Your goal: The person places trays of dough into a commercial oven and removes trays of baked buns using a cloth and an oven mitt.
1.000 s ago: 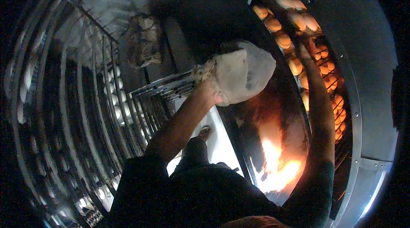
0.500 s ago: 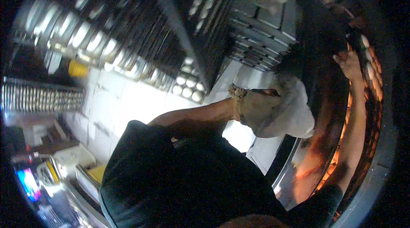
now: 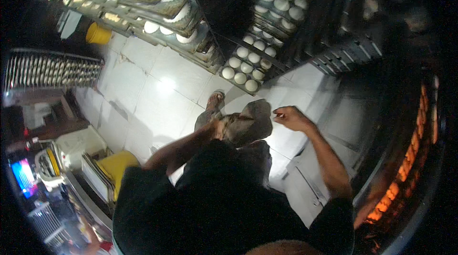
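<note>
A loose, near-black shirt (image 3: 224, 202) covers the torso — its left sleeve (image 3: 143, 183) and right sleeve (image 3: 336, 217) both short, ending above bare forearms (image 3: 329, 162). The right hand (image 3: 293, 119) is bare too. Farther off, a foot (image 3: 217, 96) wears sandal-like footwear — details too small to tell.

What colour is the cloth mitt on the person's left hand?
The cloth mitt looks dull grey-brown in this light; the head view shows it best.

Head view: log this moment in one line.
left hand: in mitt; right hand: bare, beside mitt; white rounds: ahead; orange glow: at right
</note>
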### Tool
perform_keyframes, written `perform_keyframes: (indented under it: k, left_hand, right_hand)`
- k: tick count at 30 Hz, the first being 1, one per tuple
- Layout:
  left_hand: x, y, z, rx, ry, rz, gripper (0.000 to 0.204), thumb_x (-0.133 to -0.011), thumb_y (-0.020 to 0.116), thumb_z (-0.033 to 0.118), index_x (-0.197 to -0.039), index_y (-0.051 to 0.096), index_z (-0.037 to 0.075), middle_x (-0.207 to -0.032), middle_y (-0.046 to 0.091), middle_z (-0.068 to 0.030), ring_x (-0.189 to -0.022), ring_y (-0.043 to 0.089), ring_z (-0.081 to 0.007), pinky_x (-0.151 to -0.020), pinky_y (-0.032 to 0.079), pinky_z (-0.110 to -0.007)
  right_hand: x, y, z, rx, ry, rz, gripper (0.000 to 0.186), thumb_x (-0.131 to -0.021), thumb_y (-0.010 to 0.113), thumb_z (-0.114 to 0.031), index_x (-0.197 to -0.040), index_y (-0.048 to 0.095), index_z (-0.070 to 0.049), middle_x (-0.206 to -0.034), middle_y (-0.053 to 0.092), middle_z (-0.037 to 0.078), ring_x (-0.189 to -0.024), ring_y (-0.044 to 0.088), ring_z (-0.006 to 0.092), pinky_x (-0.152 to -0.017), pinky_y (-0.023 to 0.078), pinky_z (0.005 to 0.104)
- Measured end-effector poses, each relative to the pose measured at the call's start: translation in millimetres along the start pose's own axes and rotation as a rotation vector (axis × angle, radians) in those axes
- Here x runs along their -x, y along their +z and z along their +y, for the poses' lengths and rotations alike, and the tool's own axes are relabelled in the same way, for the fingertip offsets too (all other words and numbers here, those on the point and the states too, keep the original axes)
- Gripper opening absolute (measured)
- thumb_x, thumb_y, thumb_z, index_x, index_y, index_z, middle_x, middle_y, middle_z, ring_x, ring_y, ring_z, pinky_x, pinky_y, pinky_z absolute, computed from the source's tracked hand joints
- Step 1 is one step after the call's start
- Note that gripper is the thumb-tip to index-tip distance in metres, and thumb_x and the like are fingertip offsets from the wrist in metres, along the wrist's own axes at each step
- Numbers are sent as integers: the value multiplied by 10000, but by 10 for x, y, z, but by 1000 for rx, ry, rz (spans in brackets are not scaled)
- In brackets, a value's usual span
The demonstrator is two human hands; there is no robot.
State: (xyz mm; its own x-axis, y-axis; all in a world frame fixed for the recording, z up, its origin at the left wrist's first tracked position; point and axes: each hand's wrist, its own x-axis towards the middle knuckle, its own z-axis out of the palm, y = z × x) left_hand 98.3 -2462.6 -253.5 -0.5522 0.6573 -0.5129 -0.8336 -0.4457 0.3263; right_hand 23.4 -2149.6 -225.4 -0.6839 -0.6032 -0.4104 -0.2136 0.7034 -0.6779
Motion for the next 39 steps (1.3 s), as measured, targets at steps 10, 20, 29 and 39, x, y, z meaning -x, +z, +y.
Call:
perform_keyframes:
  k: [10, 20, 29, 39]
  left_hand:
    - [575, -3701, 410, -854, 135, 717, 362, -942, 565, 273, -1198, 552, 17, -984, 624, -38, -831, 552, -117, -700, 475, -267]
    - [964, -4855, 343, -173, 279, 707, 347, -958, 490, 203, -1236, 537, 2, -1111, 638, -112, -942, 645, -205, -781, 555, -328]
    - [759, -4811, 454, -726, 174, 733, 374, -956, 509, 256, -1217, 540, -10, -1090, 653, -140, -877, 671, -246, -740, 589, -363]
    - [655, -4394, 657, -970, 190, 708, 322, -947, 558, 215, -1214, 579, 35, -1078, 654, -93, -866, 659, -180, -707, 542, -279]
  right_hand:
    - [-4123, 296, 1681, -652, -143, 1290, 229, -961, 577, -258, -946, 603, -31, -842, 582, 42, -800, 523, 146, -735, 434, 303]
    - [-5332, -1101, 2852, -1040, -39, 1727, 330, -945, 537, -338, -1050, 591, -30, -1003, 631, 178, -961, 595, 278, -842, 468, 423]
    - [-5390, -957, 2920, -798, 127, 1685, 323, -951, 526, -323, -954, 593, -6, -910, 620, 176, -904, 585, 255, -795, 466, 422]
    - [-4764, 320, 1989, -1127, 156, 1568, 294, -941, 535, -257, -811, 582, 2, -757, 595, 93, -736, 555, 173, -670, 454, 365]
